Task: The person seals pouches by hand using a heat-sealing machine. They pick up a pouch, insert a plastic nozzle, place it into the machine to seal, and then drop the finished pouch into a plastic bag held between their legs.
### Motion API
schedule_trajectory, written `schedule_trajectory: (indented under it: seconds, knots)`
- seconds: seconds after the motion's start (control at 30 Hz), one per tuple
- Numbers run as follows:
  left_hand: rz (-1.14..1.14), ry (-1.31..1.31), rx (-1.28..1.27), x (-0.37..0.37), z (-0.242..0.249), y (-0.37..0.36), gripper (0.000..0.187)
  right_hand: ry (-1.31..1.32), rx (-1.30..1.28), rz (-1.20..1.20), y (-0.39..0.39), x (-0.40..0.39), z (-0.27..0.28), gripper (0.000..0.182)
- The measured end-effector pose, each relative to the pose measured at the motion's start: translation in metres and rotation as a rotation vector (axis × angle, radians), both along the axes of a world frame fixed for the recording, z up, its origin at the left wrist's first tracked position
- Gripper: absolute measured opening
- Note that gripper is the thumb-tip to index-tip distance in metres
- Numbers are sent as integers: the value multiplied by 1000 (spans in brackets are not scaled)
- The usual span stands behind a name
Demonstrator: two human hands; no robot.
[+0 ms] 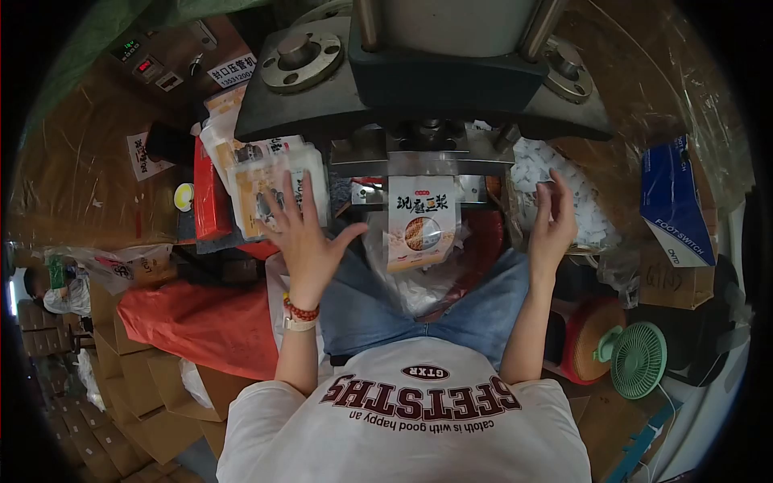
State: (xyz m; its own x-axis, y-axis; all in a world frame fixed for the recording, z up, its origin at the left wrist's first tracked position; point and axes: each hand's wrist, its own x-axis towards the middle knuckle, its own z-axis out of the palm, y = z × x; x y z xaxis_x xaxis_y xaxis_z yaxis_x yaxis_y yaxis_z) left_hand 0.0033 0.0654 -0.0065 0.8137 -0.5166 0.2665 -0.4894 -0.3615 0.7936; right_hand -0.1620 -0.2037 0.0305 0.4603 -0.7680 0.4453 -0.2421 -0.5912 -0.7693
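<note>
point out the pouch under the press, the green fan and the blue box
pouch (421,221): head view, middle of its printed front
green fan (638,360): head view, centre of its grille
blue box (675,201): head view, its lettered side

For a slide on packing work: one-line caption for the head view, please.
Seated person's left hand on a stack of pouches, right hand raised open, printed pouch hanging under the press.

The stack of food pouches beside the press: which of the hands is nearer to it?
Left. The left hand lies spread on the stack of food pouches. The right hand is raised far on the other side of the press, beyond the hanging pouch.
</note>
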Motion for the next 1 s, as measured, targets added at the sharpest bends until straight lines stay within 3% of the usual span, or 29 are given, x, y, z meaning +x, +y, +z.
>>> schedule_trajectory:
  seconds: [0.03, 0.07, 0.13, 0.17, 0.23, 0.27, 0.3, 0.4, 0.47, 0.5, 0.53, 0.6, 0.7, 0.77, 0.8, 0.87, 0.93, 0.97, 1.0]
  knots:
    - [39, -188, 165, 0, 1, 16, 45, -254, 283, 47, 11, 0, 8, 25]
    - [76, -375, 331, -2, 3, 32, 45, -251, 290, 48, 21, -2, 13, 25]
    - [142, -761, 648, -4, 6, 49, 49, -428, 462, 364, 37, -1, 24, 36]
    - [132, -763, 647, -7, 5, 54, 49, -390, 466, 446, 47, -1, 28, 38]
    - [126, -219, 310, -16, 12, 58, 44, -407, 574, 586, 72, 3, 37, 40]
    - [213, -178, 154, -25, 18, 47, 35, -400, 563, 688, 82, 3, 39, 41]
    - [211, -181, 156, -31, 22, 40, 35, -371, 561, 748, 89, 6, 36, 36]
    - [54, -388, -2, -44, 32, 24, 42, -411, 735, 863, 109, 13, 36, 23]
    - [4, -438, 19, -55, 45, 16, 43, -87, 280, 921, 104, 20, 27, 26]
    - [-35, -491, 46, -60, 53, 15, 44, -181, -36, 876, 104, 25, 24, 28]
    - [-70, -508, 99, -63, 61, 15, 45, -184, -41, 883, 100, 20, 27, 28]
    - [-145, -458, 101, -66, 68, 15, 45, -11, -395, 955, 92, 6, 40, 32]
    - [-235, -378, 108, -71, 56, 4, 36, 50, -480, 875, 86, 6, 44, 35]
    - [-229, 355, 39, -67, 15, -9, 21, 19, -418, 768, 79, 6, 48, 36]
    - [-229, 355, 37, -65, 9, -18, 21, -16, -356, 668, 75, 6, 50, 38]
    - [-235, 815, -162, -56, 3, -38, 22, -82, -228, 538, 56, -3, 51, 35]
    - [-227, 914, -309, -47, 8, -52, 21, -46, -114, 334, 38, -11, 55, 26]
    - [-214, 1007, -457, -40, 10, -58, 20, -42, -115, 334, 27, -10, 51, 26]
    - [-172, 1090, -446, -31, 10, -63, 18, 62, -167, 205, 14, -6, 43, 26]
